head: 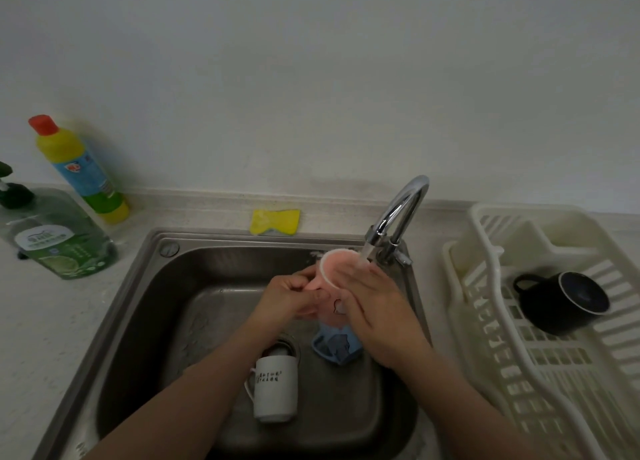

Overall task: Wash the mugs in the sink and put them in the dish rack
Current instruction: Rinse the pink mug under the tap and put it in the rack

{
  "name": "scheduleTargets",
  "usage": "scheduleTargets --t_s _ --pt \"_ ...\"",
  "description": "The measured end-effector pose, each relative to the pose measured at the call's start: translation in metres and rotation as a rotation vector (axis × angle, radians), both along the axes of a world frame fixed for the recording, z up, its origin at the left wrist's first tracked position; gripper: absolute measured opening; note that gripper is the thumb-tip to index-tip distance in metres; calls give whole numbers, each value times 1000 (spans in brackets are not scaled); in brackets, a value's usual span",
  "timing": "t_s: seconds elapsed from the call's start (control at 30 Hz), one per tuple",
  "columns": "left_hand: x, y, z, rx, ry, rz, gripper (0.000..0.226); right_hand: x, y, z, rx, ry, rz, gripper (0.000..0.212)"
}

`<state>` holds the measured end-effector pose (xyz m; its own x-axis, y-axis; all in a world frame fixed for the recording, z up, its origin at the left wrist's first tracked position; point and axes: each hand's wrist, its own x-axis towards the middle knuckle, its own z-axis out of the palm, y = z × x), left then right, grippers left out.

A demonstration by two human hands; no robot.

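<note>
Pink ceramic mug (pixel 327 283) sits under the chrome tap's (pixel 398 213) stream; left hand (pixel 294 295) fingers curl round it, right hand (pixel 375 307) fingers lie flat against its rim.

We have a single head-worn view, looking forward and steeply down into the sink (pixel 145 307) from close above its near edge. Beyond the sink the wall fills the upper frame; the counter (pixel 52 321) spreads to both sides.
</note>
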<state>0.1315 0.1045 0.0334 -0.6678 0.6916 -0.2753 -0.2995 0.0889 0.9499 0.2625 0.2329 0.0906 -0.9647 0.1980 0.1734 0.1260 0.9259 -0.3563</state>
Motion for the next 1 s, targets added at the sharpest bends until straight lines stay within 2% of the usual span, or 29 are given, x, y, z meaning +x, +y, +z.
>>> scheduleTargets --t_s 0.1,0.17,0.27,0.33,0.4,0.47,0.57,0.63,0.7,0.8,0.9,1.0 --pt "-2 -4 0 3 26 -40 18 15 7 2 8 22 14 45" --pt "1 -3 0 -18 47 -71 8 6 14 1 8 -7 -75 52" --pt "3 4 1 -26 35 -35 20 -6 0 0 14 -21 -27 54" --pt "3 3 3 1 16 -26 13 6 -1 4 -33 10 56 49" --pt "2 0 2 19 24 -37 7 17 12 2 -14 17 17 45" --pt "3 0 2 7 41 -48 12 10 20 0 15 -12 -80 51" --pt "2 5 2 17 34 -41 18 -5 1 -2 -40 -30 -37 56" --pt "0 3 0 9 10 -30 12 4 -6 1 -78 -12 24 51" --pt "-3 0 -3 4 14 -30 9 16 6 -2 -34 23 -2 45" --pt "-3 0 -2 -25 41 -40 12 5 18 -12 2 -5 -111 49" --pt "-3 5 -1 -26 8 -20 10 -10 -4 -9 -48 6 -39 52" --pt "-5 0 -1 -44 -83 10 27 7 0 -5 -60 107 9 44"
